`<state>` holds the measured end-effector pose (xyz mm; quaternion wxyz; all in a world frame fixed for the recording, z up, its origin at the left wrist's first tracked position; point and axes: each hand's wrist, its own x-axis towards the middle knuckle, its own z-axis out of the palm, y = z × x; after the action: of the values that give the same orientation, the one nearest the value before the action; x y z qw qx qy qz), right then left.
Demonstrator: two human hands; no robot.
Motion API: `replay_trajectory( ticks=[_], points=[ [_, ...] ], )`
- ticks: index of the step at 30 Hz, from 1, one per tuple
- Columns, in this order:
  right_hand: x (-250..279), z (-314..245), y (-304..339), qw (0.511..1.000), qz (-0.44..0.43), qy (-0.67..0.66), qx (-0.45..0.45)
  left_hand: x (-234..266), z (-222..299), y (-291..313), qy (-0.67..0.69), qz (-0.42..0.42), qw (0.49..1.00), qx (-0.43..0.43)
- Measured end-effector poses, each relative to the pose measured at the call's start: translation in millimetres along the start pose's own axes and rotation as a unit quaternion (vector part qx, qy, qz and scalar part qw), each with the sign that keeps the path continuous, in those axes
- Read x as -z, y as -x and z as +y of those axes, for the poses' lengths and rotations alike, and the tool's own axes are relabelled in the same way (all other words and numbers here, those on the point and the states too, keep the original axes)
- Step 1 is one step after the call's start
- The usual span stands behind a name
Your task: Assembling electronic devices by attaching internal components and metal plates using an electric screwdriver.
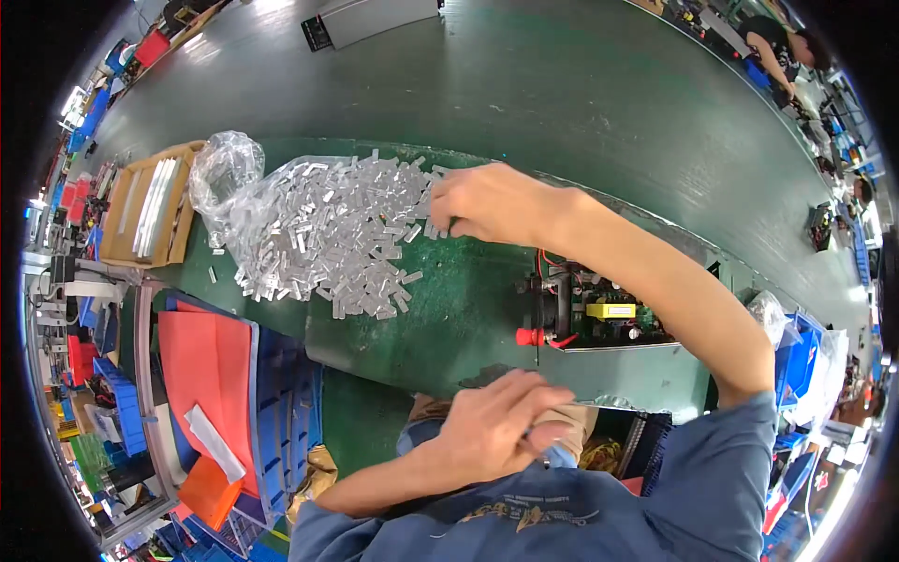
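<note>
Head view: our right hand pinches into the pile of small metal clips on the green desk; our left hand is curled closed, apparently around clips.

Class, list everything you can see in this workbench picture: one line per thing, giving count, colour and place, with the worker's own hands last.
small metal clips: large heap, silvery, on the green bench mat
plastic bag: one, clear, at the heap's left end
cardboard box: one, brown, far left
circuit board unit: one, black with yellow part, bench's near edge
blue bins: several, lower left
red sheet: one, over the bins
right hand: at the heap's right edge
left hand: closed, near the lap; contents hidden
</note>
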<state>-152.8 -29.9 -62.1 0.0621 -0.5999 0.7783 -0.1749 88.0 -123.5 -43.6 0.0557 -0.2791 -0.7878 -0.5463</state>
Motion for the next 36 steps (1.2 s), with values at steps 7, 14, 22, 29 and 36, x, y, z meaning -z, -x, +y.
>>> replay_trajectory(
  ticks=[7,14,22,29,36],
  points=[
    [-12,4,-22,0.997,-0.065,0.032,-0.031,42,-10,24,0.119,0.012,0.967,0.224],
    [-20,-5,-16,0.994,-0.050,0.042,-0.086,43,-11,18,0.116,0.027,0.971,0.208],
    [-12,-18,-6,0.987,-0.034,-0.129,-0.084,31,-17,33,0.131,0.055,0.957,0.253],
    [-10,-31,-41,0.989,-0.133,-0.029,-0.050,47,-19,35,-0.019,0.130,0.943,0.304],
    [41,-14,25,0.992,0.100,0.064,-0.034,52,-3,-3,0.005,0.197,0.952,0.236]
  ],
)
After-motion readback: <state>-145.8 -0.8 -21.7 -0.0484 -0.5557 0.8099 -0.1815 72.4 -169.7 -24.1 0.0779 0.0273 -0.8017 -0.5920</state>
